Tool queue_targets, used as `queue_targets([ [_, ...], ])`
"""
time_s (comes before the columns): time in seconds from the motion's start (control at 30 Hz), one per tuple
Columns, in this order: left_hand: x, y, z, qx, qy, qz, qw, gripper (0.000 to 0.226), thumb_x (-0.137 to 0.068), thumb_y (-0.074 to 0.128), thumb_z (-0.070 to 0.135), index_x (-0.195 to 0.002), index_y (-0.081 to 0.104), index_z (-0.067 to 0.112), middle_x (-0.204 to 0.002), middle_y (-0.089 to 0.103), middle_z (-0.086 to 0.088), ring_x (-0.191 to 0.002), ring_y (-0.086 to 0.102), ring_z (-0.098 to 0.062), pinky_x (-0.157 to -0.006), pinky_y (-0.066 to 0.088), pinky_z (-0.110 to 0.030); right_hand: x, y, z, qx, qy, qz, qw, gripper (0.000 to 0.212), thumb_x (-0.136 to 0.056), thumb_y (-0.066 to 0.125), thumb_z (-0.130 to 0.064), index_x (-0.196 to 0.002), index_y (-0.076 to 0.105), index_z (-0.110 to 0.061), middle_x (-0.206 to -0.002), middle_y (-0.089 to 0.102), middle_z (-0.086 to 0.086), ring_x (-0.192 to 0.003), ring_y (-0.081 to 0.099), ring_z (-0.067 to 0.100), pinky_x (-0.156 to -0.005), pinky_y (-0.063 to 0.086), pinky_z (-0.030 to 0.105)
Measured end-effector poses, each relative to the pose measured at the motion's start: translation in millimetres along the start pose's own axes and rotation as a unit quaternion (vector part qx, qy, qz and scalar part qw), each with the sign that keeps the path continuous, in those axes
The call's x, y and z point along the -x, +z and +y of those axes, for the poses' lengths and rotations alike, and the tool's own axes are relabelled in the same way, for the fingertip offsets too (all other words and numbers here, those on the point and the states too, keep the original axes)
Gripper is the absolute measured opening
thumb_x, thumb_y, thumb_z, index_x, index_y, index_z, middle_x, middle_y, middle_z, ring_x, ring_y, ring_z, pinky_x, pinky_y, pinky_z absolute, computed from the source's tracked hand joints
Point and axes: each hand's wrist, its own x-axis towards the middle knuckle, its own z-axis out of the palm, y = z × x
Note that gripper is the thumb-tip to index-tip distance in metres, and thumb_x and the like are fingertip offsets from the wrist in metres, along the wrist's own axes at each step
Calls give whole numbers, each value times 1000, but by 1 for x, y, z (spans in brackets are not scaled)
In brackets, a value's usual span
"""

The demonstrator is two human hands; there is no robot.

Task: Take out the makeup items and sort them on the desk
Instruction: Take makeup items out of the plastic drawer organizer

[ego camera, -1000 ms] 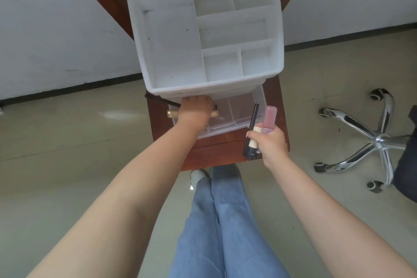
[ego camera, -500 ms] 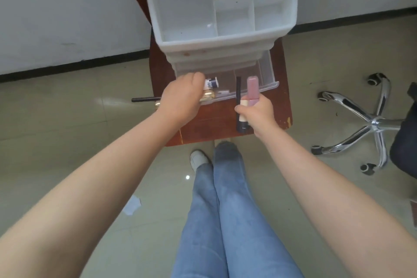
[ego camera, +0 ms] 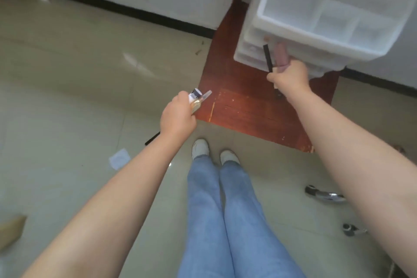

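My left hand grips a bundle of makeup items: a small white tube with a dark cap, a gold-toned piece and a clear-tipped stick, with a black handle end poking out below my wrist. It hovers at the front left corner of the red-brown desk. My right hand holds a black pencil and a pink tube upright, right in front of the white plastic drawer organizer. The view is blurred.
The organizer fills the back right of the small desk; its top tray has bare compartments. Pale tiled floor surrounds the desk, with a paper scrap at left. Chrome chair legs lie at lower right. My jeans and white shoes stand before the desk.
My left hand has pulled away from the drawer to the desk's front left corner with its items. The camera swung left. My right hand stays by the organizer's front, where the drawer no longer sticks out.
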Motion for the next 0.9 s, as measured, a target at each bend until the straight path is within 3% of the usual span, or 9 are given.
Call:
queue_targets([
  [0.07, 10, 1, -2, 5, -5, 4, 1000, 24, -86, 45, 1, -109, 43, -1, -114, 52, -19, -103, 51, -37, -69, 30, -33, 6, -3, -2, 66, -35, -18, 997, 16, -74, 63, -4, -73, 49, -13, -81, 53, 9, -75, 52, 20, -65, 40, 28],
  [0.17, 32, 1, -8, -8, -27, 28, 999, 25, -86, 46, 0, -110, 43, 0, -116, 53, -18, -107, 50, -36, -73, 37, -38, 28, 0, -9, 195, -111, -64, 972, 18, -75, 61, -5, -89, 53, -12, -85, 52, 10, -82, 52, 22, -68, 38, 27],
  [0.27, 65, -4, -24, -25, -53, 39, 998, 27, -85, 46, -2, -111, 43, 1, -119, 52, -17, -110, 48, -35, -82, 41, -40, 71, 16, -20, 312, -203, -129, 919, 14, -74, 58, -4, -82, 51, -13, -83, 53, 11, -84, 55, 28, -65, 33, 26],
  [0.33, 93, -8, -39, -40, -75, 49, 995, 30, -85, 46, -2, -114, 41, 2, -120, 51, -16, -112, 48, -35, -85, 41, -40, 107, 33, -31, 377, -276, -160, 869, 11, -76, 56, -6, -87, 55, -7, -91, 58, 17, -93, 56, 33, -66, 35, 28],
  [0.53, 210, -18, -116, -38, -201, 81, 975, 31, -89, 40, -1, -120, 39, 4, -126, 49, -15, -118, 47, -34, -91, 40, -39, 239, 112, -67, 527, -490, -228, 656, 23, -82, 49, -5, -105, 52, 1, -110, 58, 20, -101, 57, 36, -81, 44, 36],
  [0.63, 292, -10, -169, 0, -295, 100, 950, 31, -91, 37, -1, -121, 39, 3, -127, 49, -16, -119, 46, -33, -93, 39, -40, 327, 157, -70, 548, -579, -269, 541, 24, -84, 46, -4, -107, 52, 0, -111, 58, 20, -101, 57, 36, -80, 45, 36],
  [0.8, 456, 33, -261, 88, -448, 149, 877, 35, -86, 41, -5, -120, 40, 4, -123, 50, -14, -116, 48, -30, -91, 41, -39, 507, 231, -39, 557, -690, -310, 344, 28, -84, 43, -1, -111, 50, -2, -113, 55, 17, -104, 54, 34, -75, 44, 35],
  [0.9, 565, 71, -306, 43, -528, 242, 813, 41, -66, 70, 1, -104, 55, 6, -100, 61, -10, -95, 61, -26, -73, 50, -30, 625, 270, 3, 531, -750, -317, 234, 28, -83, 43, 1, -110, 50, -2, -111, 55, 16, -103, 54, 33, -73, 41, 33],
])
